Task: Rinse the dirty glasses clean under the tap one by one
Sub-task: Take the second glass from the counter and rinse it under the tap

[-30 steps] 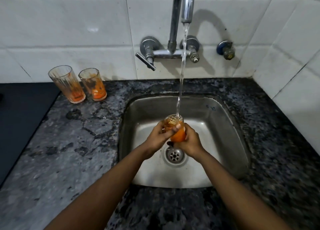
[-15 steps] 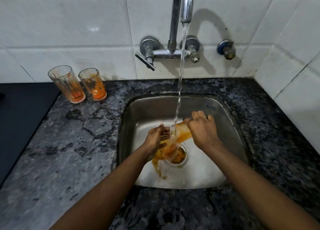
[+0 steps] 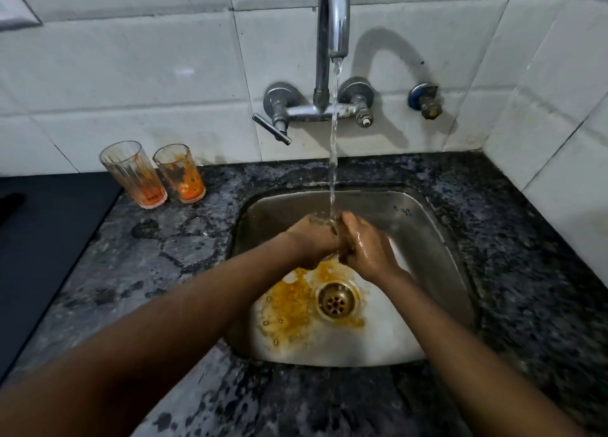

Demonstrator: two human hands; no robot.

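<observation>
I'm rinsing the first glass (image 3: 333, 231) under the tap (image 3: 334, 19), both hands' fingers, left (image 3: 311, 239) and right (image 3: 365, 246), curled round it over the sink (image 3: 427, 239); next I'd tip it out.

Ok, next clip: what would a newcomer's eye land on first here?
Probably the two hands, left hand and right hand, clasped round a barely visible glass under the running tap. Next, the orange residue splashed beside the drain in the steel sink. Then two orange-stained glasses standing on the dark countertop, back left.
</observation>
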